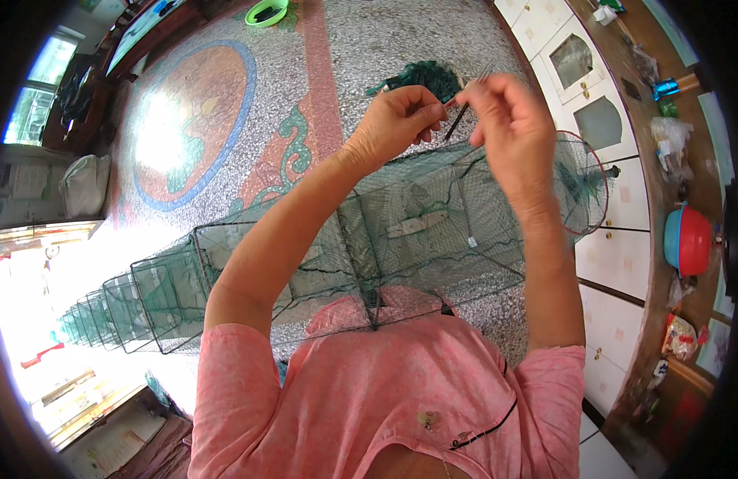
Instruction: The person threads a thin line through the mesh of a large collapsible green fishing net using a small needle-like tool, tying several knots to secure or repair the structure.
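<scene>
My left hand (pixel 409 120) is closed in a pinch, thumb against the fingers. A small reddish tip shows at its fingertips, too small to name. Right beside it my right hand (pixel 508 120) is closed around a thin dark stick (pixel 455 128) that slants down from the fingers; part of it is hidden. Both hands are raised above a long green mesh net trap (pixel 417 239). Square dark frames stretch the trap from the far left to a red hoop (pixel 606 191) on the right. Pale patches show through the mesh.
A bundle of dark green netting (pixel 429 76) lies on the speckled floor beyond my hands. White cabinets (pixel 616 263) line the right side, with a red basin (pixel 694 239) and bags on the counter. A green basin (pixel 267 13) stands far off.
</scene>
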Motion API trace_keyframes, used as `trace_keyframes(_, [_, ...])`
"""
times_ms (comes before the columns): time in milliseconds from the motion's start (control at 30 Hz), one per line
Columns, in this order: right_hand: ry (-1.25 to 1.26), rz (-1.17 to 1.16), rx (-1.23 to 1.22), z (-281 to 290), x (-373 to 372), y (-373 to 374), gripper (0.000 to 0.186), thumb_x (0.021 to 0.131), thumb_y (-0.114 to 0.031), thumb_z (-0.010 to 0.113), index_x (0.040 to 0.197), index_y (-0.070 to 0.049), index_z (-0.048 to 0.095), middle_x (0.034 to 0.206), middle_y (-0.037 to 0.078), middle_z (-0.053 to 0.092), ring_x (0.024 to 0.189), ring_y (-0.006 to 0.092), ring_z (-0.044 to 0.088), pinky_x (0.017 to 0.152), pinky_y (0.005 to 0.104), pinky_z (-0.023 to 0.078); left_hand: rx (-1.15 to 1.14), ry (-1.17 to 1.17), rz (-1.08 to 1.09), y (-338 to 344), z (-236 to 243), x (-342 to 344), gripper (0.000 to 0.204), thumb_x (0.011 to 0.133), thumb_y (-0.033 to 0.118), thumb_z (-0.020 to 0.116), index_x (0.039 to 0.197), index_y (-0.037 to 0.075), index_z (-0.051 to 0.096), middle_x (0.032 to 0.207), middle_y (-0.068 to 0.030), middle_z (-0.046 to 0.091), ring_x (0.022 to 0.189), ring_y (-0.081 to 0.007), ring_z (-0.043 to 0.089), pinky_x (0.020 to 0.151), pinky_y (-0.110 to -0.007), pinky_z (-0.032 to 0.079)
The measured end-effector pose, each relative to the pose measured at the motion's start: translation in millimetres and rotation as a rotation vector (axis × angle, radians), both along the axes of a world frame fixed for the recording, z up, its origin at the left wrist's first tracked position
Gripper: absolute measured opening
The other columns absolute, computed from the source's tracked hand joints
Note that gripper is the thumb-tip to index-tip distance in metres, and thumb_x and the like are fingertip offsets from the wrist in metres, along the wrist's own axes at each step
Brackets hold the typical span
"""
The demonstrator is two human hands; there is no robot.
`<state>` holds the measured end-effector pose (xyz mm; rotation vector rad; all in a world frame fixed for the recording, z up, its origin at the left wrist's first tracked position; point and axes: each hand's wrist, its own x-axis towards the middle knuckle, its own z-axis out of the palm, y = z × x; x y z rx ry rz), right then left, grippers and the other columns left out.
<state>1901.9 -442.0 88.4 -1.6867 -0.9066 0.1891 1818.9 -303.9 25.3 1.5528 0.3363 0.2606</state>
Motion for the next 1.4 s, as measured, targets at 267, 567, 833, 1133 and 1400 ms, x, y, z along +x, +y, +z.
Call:
trace_keyframes(267, [0.105, 0.040, 0.440, 65.8, 40.2, -23.5, 0.017, 0.093, -0.020, 0.053, 0.094, -0.004, 0.060, 0.079, 0.007, 0.064, 0.048, 0.0024, 0.041, 0.041, 0.0164, 0.026, 0.285, -0.008, -0.061, -7.6, 1.8, -2.7, 0.017, 0.088, 0.013, 0.058, 0.098, 0.001, 0.060, 0.089, -0.0028, 0.062, 0.086, -0.0081, 0.055, 0.077, -0.025, 0.046])
trace_keyframes(567, [0.287, -0.022, 0.496, 70.5, 45.8, -32.5, 0.021, 0.092, -0.018, 0.054, 0.100, 0.000, 0.059, 0.079, 0.005, 0.058, 0.048, 0.0017, 0.032, 0.042, 0.0157, 0.020, 0.402, -0.106, -0.335, -8.2, 2.5, -1.8, 0.015, 0.087, 0.013, 0.060, 0.096, 0.000, 0.061, 0.091, -0.0039, 0.062, 0.089, -0.0088, 0.055, 0.083, -0.026, 0.045])
trace_keyframes(833, [-0.014, 0.031, 0.059, 49.5, 32.6, -55.0, 0.017, 0.088, -0.015, 0.059, 0.097, -0.002, 0.066, 0.074, 0.000, 0.061, 0.059, 0.0023, 0.047, 0.052, 0.0170, 0.035, 0.158, -0.033, -0.153, 4.0, 2.9, 9.1, 0.023, 0.089, 0.025, 0.058, 0.092, 0.002, 0.062, 0.085, -0.0013, 0.062, 0.081, -0.0082, 0.055, 0.076, -0.025, 0.045])
trace_keyframes(1133, [-0.132, 0.074, -0.476, -9.3, 2.0, -65.6, 0.013, 0.080, -0.016, 0.065, 0.085, -0.004, 0.064, 0.060, 0.008, 0.058, 0.053, 0.0153, 0.056, 0.049, 0.0280, 0.041, 0.062, 0.130, -0.132, 8.0, 9.0, 22.0, 0.020, 0.089, 0.023, 0.057, 0.088, 0.003, 0.060, 0.082, -0.0023, 0.061, 0.075, -0.0101, 0.057, 0.067, -0.025, 0.047])
trace_keyframes(1400, [-0.314, 0.018, -0.594, -38.8, -3.6, -58.9, 0.013, 0.078, -0.019, 0.062, 0.077, -0.006, 0.063, 0.067, 0.016, 0.060, 0.064, 0.0367, 0.058, 0.054, 0.0438, 0.043, -0.230, 0.112, -0.074, 6.4, -5.8, 20.8, 0.018, 0.090, 0.020, 0.056, 0.089, 0.002, 0.058, 0.083, -0.0047, 0.062, 0.071, -0.0131, 0.061, 0.065, -0.025, 0.049])
